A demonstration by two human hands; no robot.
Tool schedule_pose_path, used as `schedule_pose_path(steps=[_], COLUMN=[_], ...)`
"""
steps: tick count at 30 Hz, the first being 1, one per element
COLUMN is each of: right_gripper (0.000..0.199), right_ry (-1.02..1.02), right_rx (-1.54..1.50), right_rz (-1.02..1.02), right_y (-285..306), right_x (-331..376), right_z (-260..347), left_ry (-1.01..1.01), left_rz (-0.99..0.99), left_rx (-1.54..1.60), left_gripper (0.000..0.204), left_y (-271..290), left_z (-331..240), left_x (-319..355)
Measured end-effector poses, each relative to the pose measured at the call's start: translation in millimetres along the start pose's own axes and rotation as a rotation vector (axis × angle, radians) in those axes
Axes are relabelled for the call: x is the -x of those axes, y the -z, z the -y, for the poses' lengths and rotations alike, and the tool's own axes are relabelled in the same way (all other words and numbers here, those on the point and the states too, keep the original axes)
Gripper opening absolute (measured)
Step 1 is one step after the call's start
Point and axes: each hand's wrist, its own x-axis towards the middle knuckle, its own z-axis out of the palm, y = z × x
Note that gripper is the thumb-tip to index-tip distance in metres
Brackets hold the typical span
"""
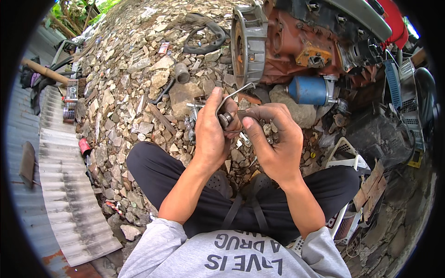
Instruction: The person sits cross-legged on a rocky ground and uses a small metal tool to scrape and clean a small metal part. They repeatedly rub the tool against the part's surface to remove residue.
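In front of my chest, my left hand [211,134] is closed around a small metal part [225,119] with a dark, round end. A thin bent metal rod [234,94] rises from that grip, its hooked tip toward the upper right. My right hand [277,141] comes in from the other side, thumb and forefinger pinched together close to the part. What lies between those fingertips is too small to name. Beyond my left hand, partly hidden by it, some metal pieces [191,118] lie on the stones.
A red-brown engine block [296,51] with a grey bell housing [250,51] and blue filter [309,90] stands ahead on the right. A black hose [215,34] and metal cylinder [181,73] lie on rubble. Corrugated sheeting [69,185] is at left, white crates [345,150] at right.
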Motion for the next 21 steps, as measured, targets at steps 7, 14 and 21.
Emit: schedule_pose_path(steps=[7,14,21], right_gripper=[0.014,0.02,0.022], right_ry=[0.095,0.273,0.364], right_rx=[0.062,0.171,0.187], right_rz=[-0.032,-0.085,-0.124], right_y=[-6.4,-10.4,-12.8], right_x=[3.2,1.5,-0.8], right_z=[-5.5,-16.7,-20.5], left_ry=[-0.08,-0.185,-0.188], left_rz=[-0.139,-0.117,-0.083], left_rx=[-0.156,-0.213,-0.152], left_gripper=[0.047,0.041,0.039], left_y=[-11.8,-5.5,-3.7], left_z=[-2.1,8.6,11.3], left_x=[6.5,3.8,0.5])
